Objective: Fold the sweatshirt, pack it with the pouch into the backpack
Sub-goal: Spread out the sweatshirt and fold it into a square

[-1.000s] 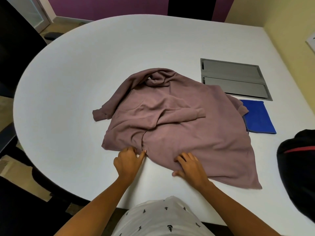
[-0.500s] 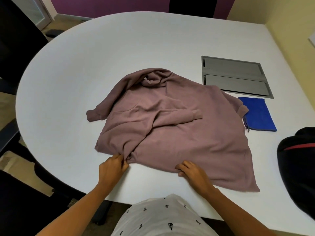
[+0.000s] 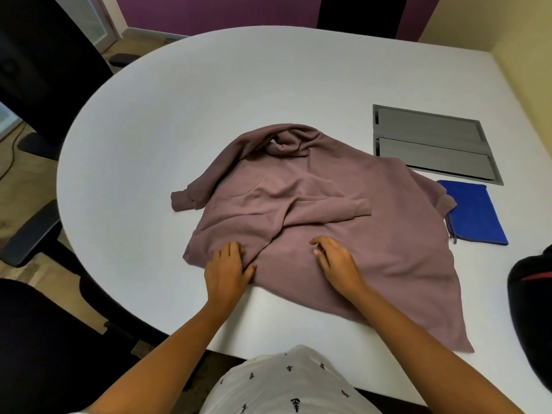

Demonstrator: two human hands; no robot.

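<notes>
A mauve sweatshirt [image 3: 343, 222] lies rumpled on the white table [image 3: 209, 115], one sleeve stretched to the left, the other folded across its front. My left hand [image 3: 227, 270] rests flat on the near left hem, fingers spread. On the cloth just to the right, my right hand [image 3: 334, 261] lies with fingers loosely curled and nothing gripped. A flat blue pouch [image 3: 475, 213] lies at the sweatshirt's right edge, partly under it. The black backpack [image 3: 531, 294] with a red stripe sits at the right edge, mostly out of frame.
A grey hinged cable hatch [image 3: 433, 144] is set into the table behind the pouch. Black office chairs [image 3: 44, 70] stand to the left and near left. A yellow wall runs along the right side.
Both hands let go of the near hem and moved forward onto the cloth. The left edge of the sweatshirt was drawn leftwards before that.
</notes>
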